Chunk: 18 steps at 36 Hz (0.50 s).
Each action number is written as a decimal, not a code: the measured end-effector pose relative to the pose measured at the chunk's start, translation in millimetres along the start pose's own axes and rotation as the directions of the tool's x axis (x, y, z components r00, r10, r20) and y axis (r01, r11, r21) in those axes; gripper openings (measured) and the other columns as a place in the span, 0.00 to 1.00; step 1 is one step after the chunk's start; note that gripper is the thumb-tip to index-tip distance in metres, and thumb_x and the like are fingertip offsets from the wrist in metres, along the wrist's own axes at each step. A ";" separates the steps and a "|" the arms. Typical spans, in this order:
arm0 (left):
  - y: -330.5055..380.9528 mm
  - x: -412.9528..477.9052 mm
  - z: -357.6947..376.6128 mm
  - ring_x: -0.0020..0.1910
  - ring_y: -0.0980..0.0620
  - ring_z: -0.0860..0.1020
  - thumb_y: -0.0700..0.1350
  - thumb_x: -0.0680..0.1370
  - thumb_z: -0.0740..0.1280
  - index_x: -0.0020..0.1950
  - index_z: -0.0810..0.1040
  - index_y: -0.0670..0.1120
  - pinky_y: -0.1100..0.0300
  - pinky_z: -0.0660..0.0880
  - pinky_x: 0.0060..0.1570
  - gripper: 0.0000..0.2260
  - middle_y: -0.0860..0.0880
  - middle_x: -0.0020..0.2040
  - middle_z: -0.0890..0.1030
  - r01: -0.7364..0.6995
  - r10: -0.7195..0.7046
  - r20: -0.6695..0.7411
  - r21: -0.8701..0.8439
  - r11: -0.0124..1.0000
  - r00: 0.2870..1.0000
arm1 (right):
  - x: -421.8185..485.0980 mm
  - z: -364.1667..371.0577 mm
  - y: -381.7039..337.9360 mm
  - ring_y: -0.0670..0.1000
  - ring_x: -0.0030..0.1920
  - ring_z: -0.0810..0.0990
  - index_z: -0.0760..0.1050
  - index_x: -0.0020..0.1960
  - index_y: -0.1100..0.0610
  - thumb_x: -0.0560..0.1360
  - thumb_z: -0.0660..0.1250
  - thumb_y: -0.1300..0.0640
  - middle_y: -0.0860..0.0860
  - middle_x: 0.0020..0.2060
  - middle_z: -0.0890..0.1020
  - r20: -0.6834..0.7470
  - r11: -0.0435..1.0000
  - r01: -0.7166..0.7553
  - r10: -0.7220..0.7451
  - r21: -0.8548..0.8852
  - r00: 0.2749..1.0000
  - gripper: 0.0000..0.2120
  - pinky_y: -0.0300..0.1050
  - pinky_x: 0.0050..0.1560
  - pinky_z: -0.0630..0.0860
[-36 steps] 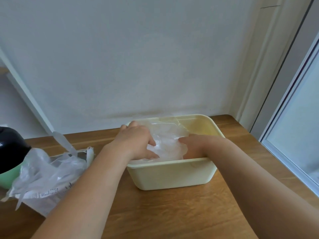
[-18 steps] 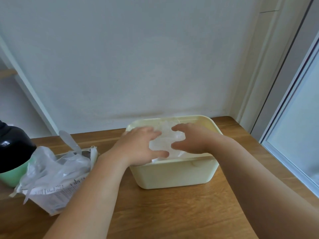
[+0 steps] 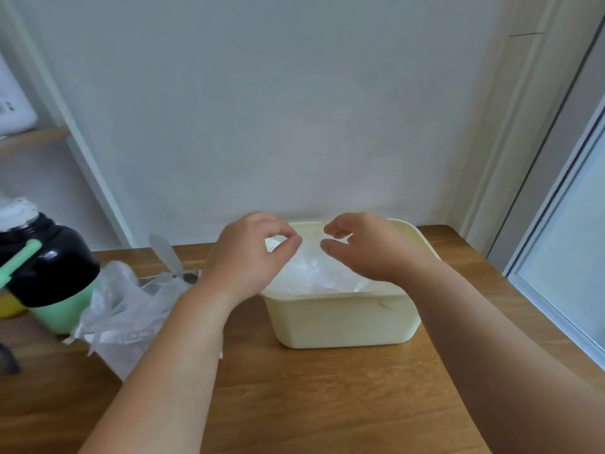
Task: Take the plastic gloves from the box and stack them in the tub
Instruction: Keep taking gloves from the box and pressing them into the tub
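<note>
A pale yellow tub (image 3: 343,319) stands on the wooden table, against the wall. Inside it lies a pile of clear plastic gloves (image 3: 314,273). My left hand (image 3: 248,257) hovers over the tub's left rim with its fingers loosely curled. Its thumb and forefinger tips nearly meet, and I see no glove between them. Over the right half of the tub my right hand (image 3: 366,247) hangs just as loosely curled and holds nothing. The glove box (image 3: 131,309) lies left of the tub, with crumpled gloves spilling out and one glove finger (image 3: 163,253) sticking up.
A green container with a black lid (image 3: 49,263) stands at the far left, beside the glove box. A window frame (image 3: 556,257) borders the table on the right, and the white wall rises just behind the tub.
Both hands have risen from pressing the glove pile in the tub to hovering above its rim, and their fingers have curled. The view has tilted up slightly.
</note>
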<state>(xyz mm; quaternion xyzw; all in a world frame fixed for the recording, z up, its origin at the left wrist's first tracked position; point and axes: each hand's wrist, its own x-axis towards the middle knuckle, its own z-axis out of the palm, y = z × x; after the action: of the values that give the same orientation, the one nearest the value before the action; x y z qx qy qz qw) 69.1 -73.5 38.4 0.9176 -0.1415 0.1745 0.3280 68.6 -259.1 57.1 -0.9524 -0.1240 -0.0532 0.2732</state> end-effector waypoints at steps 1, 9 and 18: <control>-3.0 -5.8 -7.3 0.50 0.61 0.75 0.51 0.76 0.68 0.45 0.82 0.56 0.70 0.68 0.48 0.04 0.62 0.47 0.77 -0.001 0.001 -0.038 0.002 1.000 0.999 | 0.5 5.0 -8.5 0.42 0.50 0.75 0.75 0.62 0.52 0.77 0.64 0.50 0.44 0.57 0.79 -0.031 0.998 0.034 -0.032 0.061 0.999 0.15 0.26 0.38 0.66; -36.9 -54.4 -73.6 0.51 0.63 0.74 0.49 0.77 0.67 0.56 0.81 0.53 0.70 0.67 0.54 0.08 0.61 0.53 0.75 0.116 -0.083 -0.324 0.082 0.990 0.942 | 6.8 59.7 -75.5 0.40 0.41 0.77 0.79 0.54 0.54 0.76 0.65 0.55 0.40 0.41 0.78 -0.124 0.909 0.175 -0.138 0.379 0.983 0.09 0.25 0.40 0.70; -102.8 -84.9 -95.9 0.75 0.47 0.61 0.52 0.81 0.62 0.79 0.53 0.50 0.52 0.63 0.68 0.30 0.47 0.77 0.59 0.534 -0.519 -0.149 0.089 0.841 0.842 | 13.8 118.7 -121.2 0.46 0.50 0.78 0.72 0.66 0.53 0.77 0.63 0.54 0.45 0.53 0.77 0.011 0.892 0.162 -0.184 0.422 0.983 0.17 0.41 0.53 0.75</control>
<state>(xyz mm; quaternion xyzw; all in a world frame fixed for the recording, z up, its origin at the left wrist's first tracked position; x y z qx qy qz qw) 9.4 77.9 16.0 0.9279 0.1474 0.1407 0.3121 53.7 -93.5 20.6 -0.8579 -0.2237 -0.0251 0.4620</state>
